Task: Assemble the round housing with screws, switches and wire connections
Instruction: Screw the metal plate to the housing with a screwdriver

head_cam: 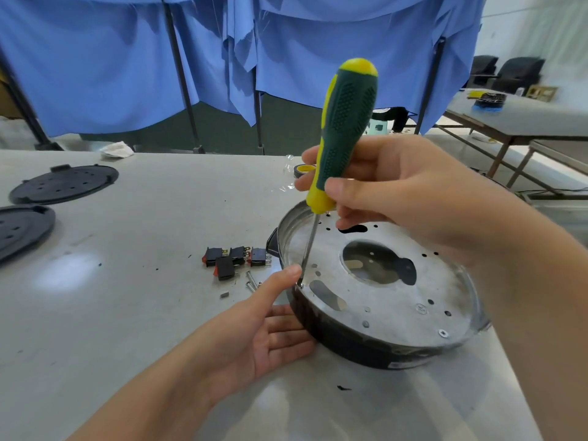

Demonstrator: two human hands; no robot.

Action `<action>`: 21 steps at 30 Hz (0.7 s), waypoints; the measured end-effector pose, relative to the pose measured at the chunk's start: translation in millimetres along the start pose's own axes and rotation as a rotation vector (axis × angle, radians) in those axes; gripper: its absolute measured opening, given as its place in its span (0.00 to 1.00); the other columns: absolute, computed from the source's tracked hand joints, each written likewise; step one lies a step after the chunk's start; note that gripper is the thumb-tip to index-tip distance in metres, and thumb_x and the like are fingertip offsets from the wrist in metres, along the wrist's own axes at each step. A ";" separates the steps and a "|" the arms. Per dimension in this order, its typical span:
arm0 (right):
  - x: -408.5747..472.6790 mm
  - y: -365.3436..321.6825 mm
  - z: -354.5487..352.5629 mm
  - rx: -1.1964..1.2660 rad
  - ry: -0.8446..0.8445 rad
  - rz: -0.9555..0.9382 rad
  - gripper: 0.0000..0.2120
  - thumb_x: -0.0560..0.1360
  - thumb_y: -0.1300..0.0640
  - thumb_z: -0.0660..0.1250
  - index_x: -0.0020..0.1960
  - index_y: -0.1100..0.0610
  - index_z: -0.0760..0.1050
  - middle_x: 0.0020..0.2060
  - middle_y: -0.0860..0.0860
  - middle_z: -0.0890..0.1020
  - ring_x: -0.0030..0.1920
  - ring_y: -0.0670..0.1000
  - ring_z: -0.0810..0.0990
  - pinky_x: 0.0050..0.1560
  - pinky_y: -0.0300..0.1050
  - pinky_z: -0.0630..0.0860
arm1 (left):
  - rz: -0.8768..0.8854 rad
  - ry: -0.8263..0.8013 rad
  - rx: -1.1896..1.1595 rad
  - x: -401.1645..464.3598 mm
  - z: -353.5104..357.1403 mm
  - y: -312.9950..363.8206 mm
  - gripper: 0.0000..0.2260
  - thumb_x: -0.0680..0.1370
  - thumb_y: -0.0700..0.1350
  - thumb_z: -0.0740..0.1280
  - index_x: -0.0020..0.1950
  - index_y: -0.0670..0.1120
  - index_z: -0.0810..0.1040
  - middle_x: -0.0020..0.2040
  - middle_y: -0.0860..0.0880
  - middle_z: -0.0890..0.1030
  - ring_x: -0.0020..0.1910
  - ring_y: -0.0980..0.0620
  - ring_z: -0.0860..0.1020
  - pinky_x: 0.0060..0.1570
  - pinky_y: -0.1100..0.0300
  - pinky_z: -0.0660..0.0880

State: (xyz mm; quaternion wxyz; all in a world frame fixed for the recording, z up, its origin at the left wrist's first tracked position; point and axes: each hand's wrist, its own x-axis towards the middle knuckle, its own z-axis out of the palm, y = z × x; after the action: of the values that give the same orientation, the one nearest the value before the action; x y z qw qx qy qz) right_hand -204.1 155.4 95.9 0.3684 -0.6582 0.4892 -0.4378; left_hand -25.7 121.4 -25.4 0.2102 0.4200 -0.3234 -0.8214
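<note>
Two hands [394,198], one screwdriver [345,128], four switches [237,259].

Single view, head-mounted, wide-angle. Faces forward and tilted down over the desk [133,313] from its near edge. Close range: both forearms enter from the bottom of frame, left hand [270,329] and right hand [397,192] large in the lower centre and right. Round housing [381,300] just below centre-right, screwdriver [345,128] rising through mid-frame. Upper frame reaches blue curtain [111,58] beyond the far desk edge. Straight lines bowed toward the frame edges. No second view for overlap.
</note>
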 end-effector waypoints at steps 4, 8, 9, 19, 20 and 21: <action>1.9 2.5 10.5 -0.200 0.173 -0.131 0.10 0.69 0.52 0.75 0.48 0.54 0.81 0.40 0.46 0.85 0.30 0.44 0.76 0.34 0.35 0.75 | 0.003 -0.011 0.001 -0.2 0.5 -0.3 0.37 0.59 0.59 0.76 0.59 0.35 0.76 0.52 0.37 0.84 0.52 0.42 0.84 0.47 0.54 0.82; 6.2 8.7 26.1 -0.342 0.345 -0.198 0.17 0.65 0.42 0.75 0.41 0.56 0.80 0.32 0.50 0.78 0.28 0.42 0.67 0.31 0.32 0.67 | 0.003 0.002 0.002 -0.4 0.9 -0.7 0.37 0.59 0.58 0.76 0.59 0.35 0.76 0.52 0.37 0.84 0.52 0.42 0.83 0.47 0.53 0.82; 6.7 9.4 27.9 -0.347 0.360 -0.195 0.17 0.66 0.41 0.74 0.41 0.56 0.80 0.33 0.50 0.78 0.28 0.41 0.68 0.31 0.30 0.65 | 0.002 0.005 0.003 -0.4 0.8 -1.0 0.37 0.59 0.58 0.76 0.59 0.35 0.76 0.52 0.37 0.84 0.52 0.41 0.83 0.47 0.53 0.82; 4.4 3.1 12.0 0.040 0.135 -0.003 0.12 0.76 0.65 0.66 0.57 0.55 0.76 0.47 0.47 0.85 0.30 0.41 0.77 0.36 0.36 0.78 | 0.003 0.016 0.000 0.0 1.2 -0.3 0.38 0.57 0.58 0.77 0.59 0.35 0.76 0.52 0.37 0.84 0.51 0.42 0.84 0.46 0.53 0.83; 3.9 3.0 11.2 0.033 0.131 -0.011 0.12 0.76 0.65 0.66 0.57 0.56 0.76 0.47 0.47 0.85 0.30 0.41 0.77 0.36 0.36 0.78 | 0.003 0.018 0.000 -0.1 1.1 -0.4 0.39 0.57 0.58 0.77 0.59 0.35 0.76 0.52 0.37 0.84 0.51 0.42 0.84 0.46 0.53 0.83; 3.6 3.3 11.4 0.006 0.145 -0.029 0.11 0.75 0.64 0.68 0.57 0.56 0.77 0.46 0.48 0.85 0.29 0.41 0.78 0.34 0.35 0.77 | 0.003 0.020 -0.001 -0.1 1.2 -0.5 0.39 0.57 0.58 0.77 0.59 0.35 0.76 0.52 0.37 0.84 0.51 0.42 0.84 0.46 0.53 0.83</action>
State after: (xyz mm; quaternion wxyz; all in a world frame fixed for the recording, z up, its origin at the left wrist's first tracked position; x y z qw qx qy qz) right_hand -193.9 151.8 89.8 0.3276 -0.6305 0.5037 -0.4913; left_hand -26.7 122.2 -25.1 0.2148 0.4277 -0.3216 -0.8171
